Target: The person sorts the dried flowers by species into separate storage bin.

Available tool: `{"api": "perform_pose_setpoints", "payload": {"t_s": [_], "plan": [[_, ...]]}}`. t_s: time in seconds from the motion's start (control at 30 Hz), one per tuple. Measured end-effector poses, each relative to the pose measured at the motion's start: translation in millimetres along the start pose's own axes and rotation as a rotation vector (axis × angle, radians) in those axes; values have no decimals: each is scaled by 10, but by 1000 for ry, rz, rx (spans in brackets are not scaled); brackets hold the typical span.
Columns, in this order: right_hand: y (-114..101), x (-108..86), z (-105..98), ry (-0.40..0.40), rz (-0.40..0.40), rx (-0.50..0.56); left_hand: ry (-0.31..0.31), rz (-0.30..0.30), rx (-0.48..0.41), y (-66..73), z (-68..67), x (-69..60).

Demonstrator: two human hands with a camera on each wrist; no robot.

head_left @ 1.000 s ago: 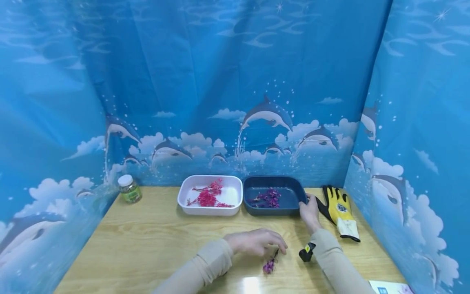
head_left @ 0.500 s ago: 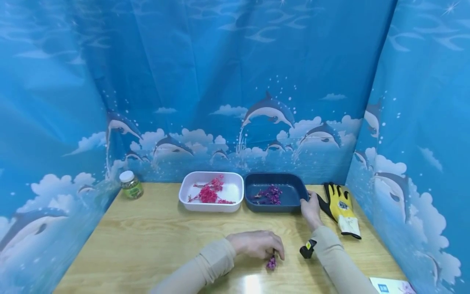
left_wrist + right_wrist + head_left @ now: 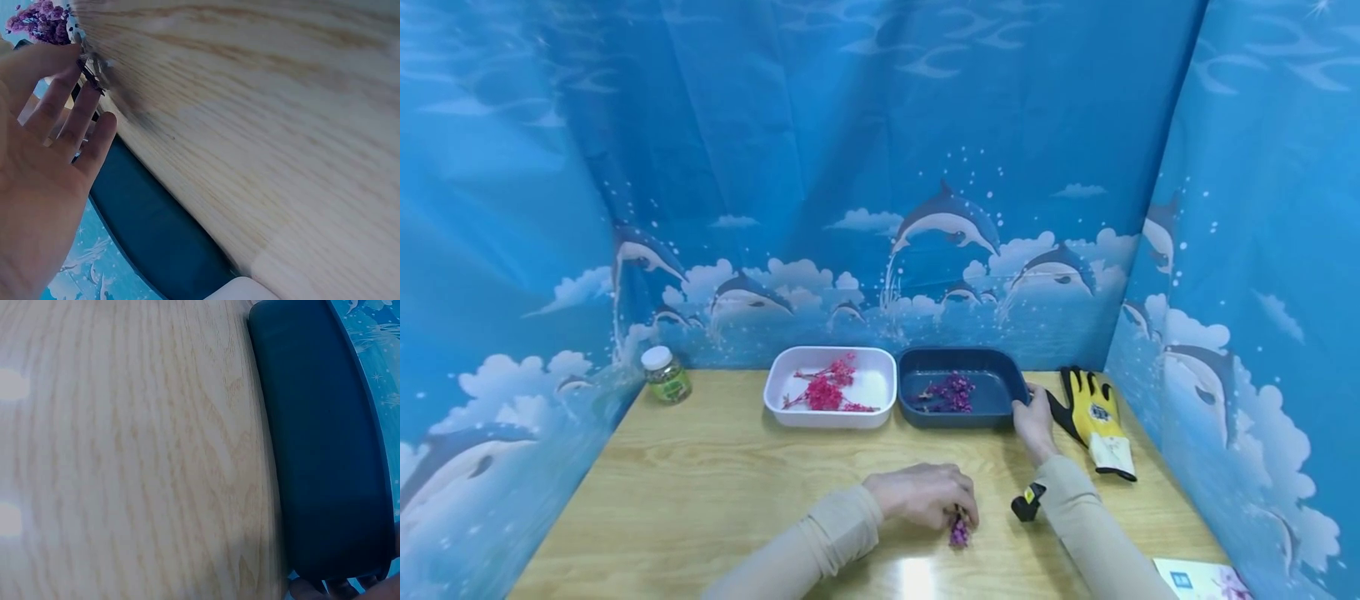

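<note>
Near the front of the table, my left hand [image 3: 925, 495] pinches the stem of a purple dried flower sprig [image 3: 959, 531]. In the left wrist view the sprig's purple head [image 3: 42, 24] sticks out past the thumb, and the stem end shows by the fingers. My right hand [image 3: 1036, 423] grips the right end of a dark blue tray [image 3: 1000, 417]; in the right wrist view its fingertips [image 3: 306, 589] are at the tray's end. Purple flowers [image 3: 951, 392] lie inside this tray. Left of it stands a white tray [image 3: 782, 417] with red dried flowers [image 3: 824, 393] in it.
A yellow and black work glove [image 3: 1093, 417] lies right of the blue tray. At the back left stands a jar [image 3: 667, 377] with a white lid. A printed card [image 3: 1198, 578] is at the front right. A blue dolphin curtain [image 3: 865, 167] encloses the table.
My left hand has closed its fingers on the purple sprig's stem, which lay on the table under the hand before. My right hand has stayed at the blue tray's end.
</note>
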State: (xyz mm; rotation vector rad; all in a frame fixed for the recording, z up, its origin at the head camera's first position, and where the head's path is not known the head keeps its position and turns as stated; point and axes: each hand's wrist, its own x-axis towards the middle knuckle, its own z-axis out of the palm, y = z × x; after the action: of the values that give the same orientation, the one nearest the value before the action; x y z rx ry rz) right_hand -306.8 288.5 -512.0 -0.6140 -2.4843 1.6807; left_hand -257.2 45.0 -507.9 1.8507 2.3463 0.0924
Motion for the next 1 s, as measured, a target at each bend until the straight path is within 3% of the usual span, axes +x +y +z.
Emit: {"api": "perform_pose_setpoints", "payload": {"t_s": [0.17, 0.37, 0.63, 0.77, 1.0], "plan": [[16, 11, -6, -2, -12, 6, -19, -2, 33, 28, 14, 0], [11, 16, -8, 7, -13, 15, 6, 0, 83, 42, 29, 9], [-24, -10, -21, -10, -8, 19, 26, -57, 5, 25, -1, 46], [-21, -12, -24, -13, 0, 12, 96, -98, -70, -9, -79, 73], [-8, -4, -8, 3, -5, 2, 300, -188, -326, -132, -266, 170]]}}
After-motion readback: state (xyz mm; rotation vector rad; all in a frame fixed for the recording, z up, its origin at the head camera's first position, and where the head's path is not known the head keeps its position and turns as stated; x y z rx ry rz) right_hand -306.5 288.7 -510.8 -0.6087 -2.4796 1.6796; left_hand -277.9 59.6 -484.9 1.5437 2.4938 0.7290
